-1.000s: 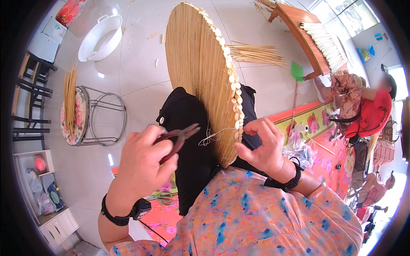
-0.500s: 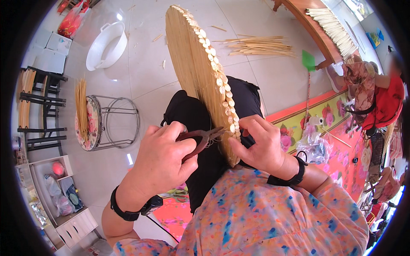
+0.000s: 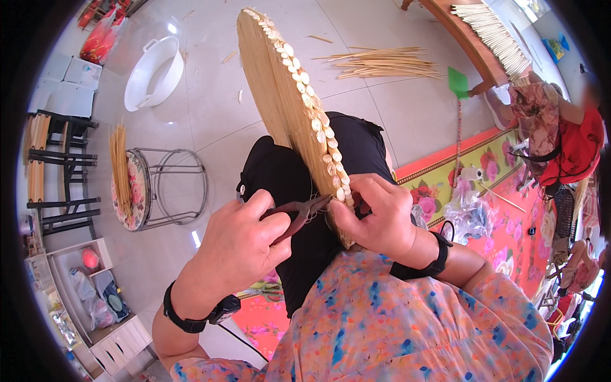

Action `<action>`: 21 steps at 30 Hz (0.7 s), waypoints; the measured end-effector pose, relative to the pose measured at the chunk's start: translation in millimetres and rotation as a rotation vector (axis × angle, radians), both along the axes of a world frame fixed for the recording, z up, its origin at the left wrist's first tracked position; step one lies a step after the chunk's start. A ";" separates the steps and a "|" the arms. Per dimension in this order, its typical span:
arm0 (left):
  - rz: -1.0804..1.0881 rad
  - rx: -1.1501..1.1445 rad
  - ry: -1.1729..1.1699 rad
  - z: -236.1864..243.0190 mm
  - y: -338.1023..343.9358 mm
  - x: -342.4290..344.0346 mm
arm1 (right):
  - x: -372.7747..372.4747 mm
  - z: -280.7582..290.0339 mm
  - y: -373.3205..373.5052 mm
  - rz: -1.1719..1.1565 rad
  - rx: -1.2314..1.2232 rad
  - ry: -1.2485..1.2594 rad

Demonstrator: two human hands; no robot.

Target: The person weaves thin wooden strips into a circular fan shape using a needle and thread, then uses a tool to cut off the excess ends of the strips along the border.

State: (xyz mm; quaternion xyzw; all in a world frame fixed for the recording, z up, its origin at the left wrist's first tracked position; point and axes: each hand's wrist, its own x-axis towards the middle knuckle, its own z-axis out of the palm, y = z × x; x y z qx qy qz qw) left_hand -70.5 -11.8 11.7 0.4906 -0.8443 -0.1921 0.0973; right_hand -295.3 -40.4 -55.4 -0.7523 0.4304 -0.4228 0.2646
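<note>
A large round disc of pale plant stalks (image 3: 270, 89) stands on edge between my black-trousered knees. Its flat face is turned to the left, and round cut stalk ends line its rim. In my left hand (image 3: 238, 235) is a pair of pliers with dark red handles (image 3: 296, 223), their jaws at the disc's lower rim. Thin thread-like strands hang about the jaws. My right hand (image 3: 382, 219) pinches the rim just beside the plier tips, thumb on the near side. Exactly what the jaws grip is too small to tell.
A floral stool (image 3: 137, 191) lies on its side at left, with thin stalks (image 3: 119, 172) by its seat. Beyond are a white tub (image 3: 154, 73) and loose stalks (image 3: 388, 63) on the floor. A person in red (image 3: 576, 146) sits at right near a wooden table (image 3: 468, 44).
My right hand has moved left and slightly down, its fingers closing on the rim by the plier tips. The disc's top has shifted a little left.
</note>
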 end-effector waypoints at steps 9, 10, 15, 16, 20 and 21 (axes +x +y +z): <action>-0.040 -0.025 -0.033 1.0 2.7 8.0 | 0.6 1.6 2.4 -0.005 -0.108 0.039; -0.047 -0.019 -0.049 2.4 3.6 10.5 | 1.2 1.7 2.1 -0.006 -0.131 0.034; 0.142 0.024 -0.048 9.7 39.5 55.9 | -8.6 2.0 -4.6 -0.047 0.001 0.092; 0.252 0.049 -0.036 11.5 48.0 63.0 | -8.7 4.2 -7.0 -0.014 0.030 0.116; 0.290 0.021 0.193 3.9 61.7 56.0 | -13.8 5.7 -7.6 -0.111 -0.209 0.089; 0.242 0.006 0.204 0.7 60.9 53.2 | -18.2 12.7 -4.4 -0.123 -0.248 0.081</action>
